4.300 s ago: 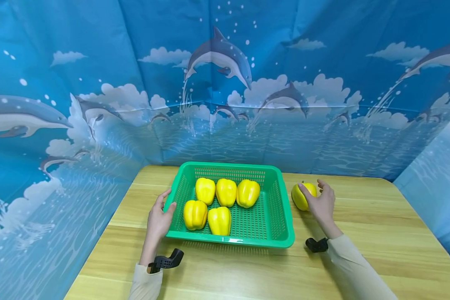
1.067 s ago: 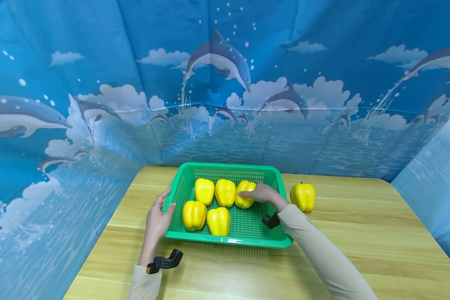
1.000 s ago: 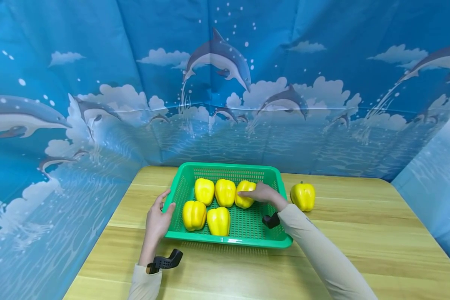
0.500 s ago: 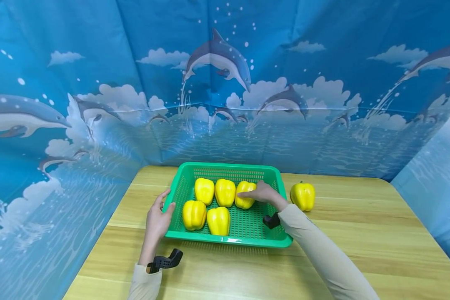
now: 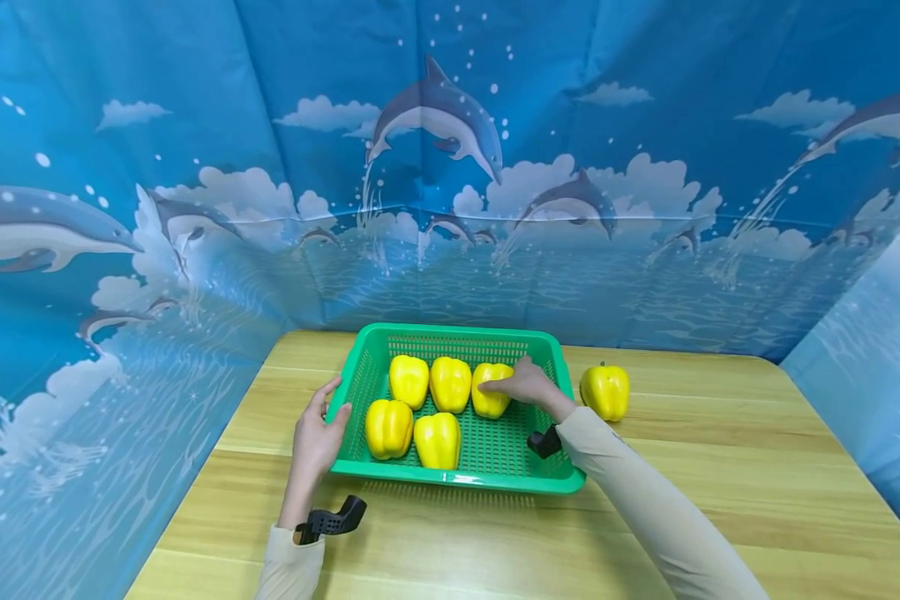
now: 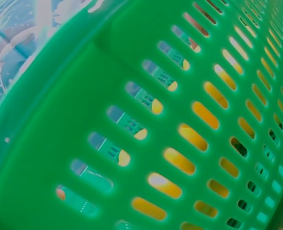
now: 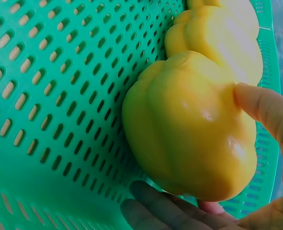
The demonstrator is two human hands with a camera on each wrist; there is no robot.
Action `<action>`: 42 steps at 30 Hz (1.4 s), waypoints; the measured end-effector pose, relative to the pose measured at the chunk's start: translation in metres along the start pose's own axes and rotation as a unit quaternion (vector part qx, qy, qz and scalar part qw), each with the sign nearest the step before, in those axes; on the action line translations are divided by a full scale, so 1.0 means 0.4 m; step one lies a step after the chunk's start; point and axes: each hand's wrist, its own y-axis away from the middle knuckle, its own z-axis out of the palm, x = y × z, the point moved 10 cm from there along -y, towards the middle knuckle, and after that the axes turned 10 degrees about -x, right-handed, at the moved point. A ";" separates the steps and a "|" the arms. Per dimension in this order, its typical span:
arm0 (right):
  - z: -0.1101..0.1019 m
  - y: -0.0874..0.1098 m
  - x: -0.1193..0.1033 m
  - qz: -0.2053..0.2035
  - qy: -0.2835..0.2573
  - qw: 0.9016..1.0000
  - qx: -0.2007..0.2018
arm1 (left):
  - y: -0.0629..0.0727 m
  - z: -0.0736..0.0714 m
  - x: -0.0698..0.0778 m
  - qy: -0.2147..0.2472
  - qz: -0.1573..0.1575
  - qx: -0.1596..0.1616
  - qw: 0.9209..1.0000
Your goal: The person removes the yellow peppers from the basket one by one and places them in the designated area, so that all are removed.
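A green plastic basket stands on the table with several yellow bell peppers inside, in a back row and a front row. My left hand grips the basket's left rim, thumb over the edge. Close by in the left wrist view is the basket's slotted wall, with yellow showing through. My right hand reaches into the basket and holds the rightmost back-row bell pepper. In the right wrist view, the thumb touches that pepper on one side, with fingers curved around the other.
Another yellow bell pepper with a dark stem stands on the wooden table, right of the basket. A blue dolphin-print curtain hangs behind the table and along its sides.
Since the oldest frame, my right hand has left the pepper on the table and come over to the one in the basket. Over the last second that pepper and hand barely shift. The left hand stays.
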 end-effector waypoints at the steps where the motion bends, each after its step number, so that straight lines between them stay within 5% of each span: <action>1: 0.001 -0.001 0.000 0.001 -0.001 1.000 -0.001 | 0.000 0.001 -0.001 0.001 -0.001 -0.001 1.000; 12: 0.006 -0.007 0.004 -0.001 -0.009 1.000 -0.009 | -0.002 0.000 0.001 0.004 -0.003 -0.002 1.000; 42: -0.042 0.027 -0.007 -0.051 -0.106 0.991 0.064 | -0.001 0.004 -0.002 0.012 -0.011 -0.010 1.000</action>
